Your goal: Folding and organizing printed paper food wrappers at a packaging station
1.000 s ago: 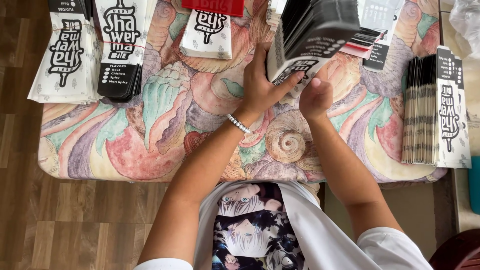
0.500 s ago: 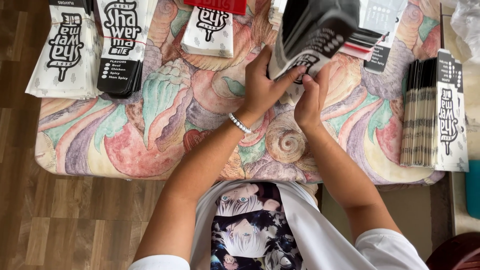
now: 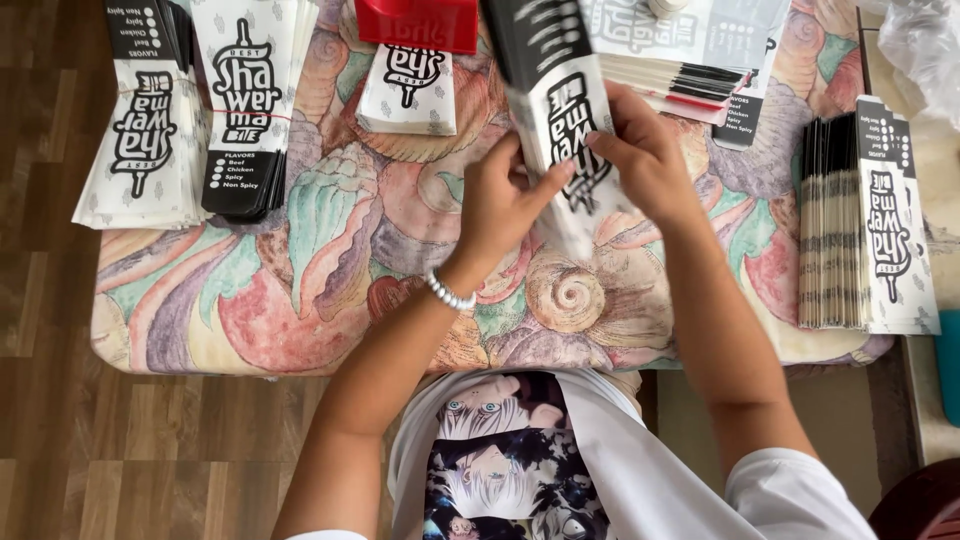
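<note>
A long black-and-white printed paper sleeve (image 3: 560, 95) stands tilted over the table's middle, blurred with motion. My left hand (image 3: 505, 200) grips its lower left side, thumb on the printed face; a beaded bracelet sits on that wrist. My right hand (image 3: 645, 155) holds the sleeve's right edge with fingers pressed on its front. Both hands are above the shell-patterned tablecloth (image 3: 300, 290).
Stacks of flat printed sleeves lie at the far left (image 3: 150, 130), beside it (image 3: 250, 110), at the back right (image 3: 690, 60) and along the right edge (image 3: 865, 225). A red box (image 3: 415, 22) rests on a small white stack. Wooden floor lies to the left.
The sleeve has swung from the upper right down toward the middle and now stands more upright. Both hands have closed in on it, right hand moving onto its front.
</note>
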